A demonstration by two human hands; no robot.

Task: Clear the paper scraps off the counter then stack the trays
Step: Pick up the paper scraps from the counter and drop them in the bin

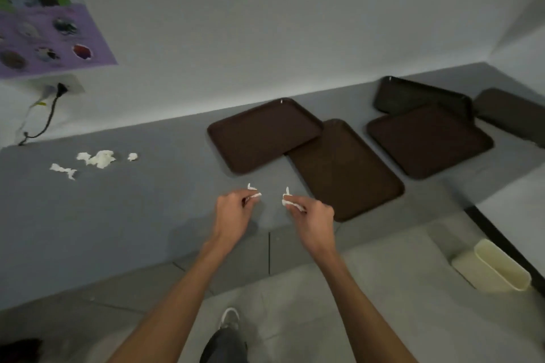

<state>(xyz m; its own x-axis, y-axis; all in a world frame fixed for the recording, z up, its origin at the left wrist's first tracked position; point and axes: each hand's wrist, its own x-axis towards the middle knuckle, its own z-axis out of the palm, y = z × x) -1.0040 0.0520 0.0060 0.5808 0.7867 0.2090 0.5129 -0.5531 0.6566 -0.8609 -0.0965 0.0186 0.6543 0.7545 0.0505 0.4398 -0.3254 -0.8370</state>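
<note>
Grey bench fills mid frame. Five brown trays lie spread centre to upper right, some overlapping. Cream bin on floor, lower right. My left hand pinches a white paper scrap; right hand pinches another scrap. More loose scraps sit on bench, mid left.

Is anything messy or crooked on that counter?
Yes. Torn paper scraps lie scattered on the left of the counter. The brown trays sit crooked, some overlapping, not stacked. Each of the hands, left and right, pinches a small white scrap.
</note>
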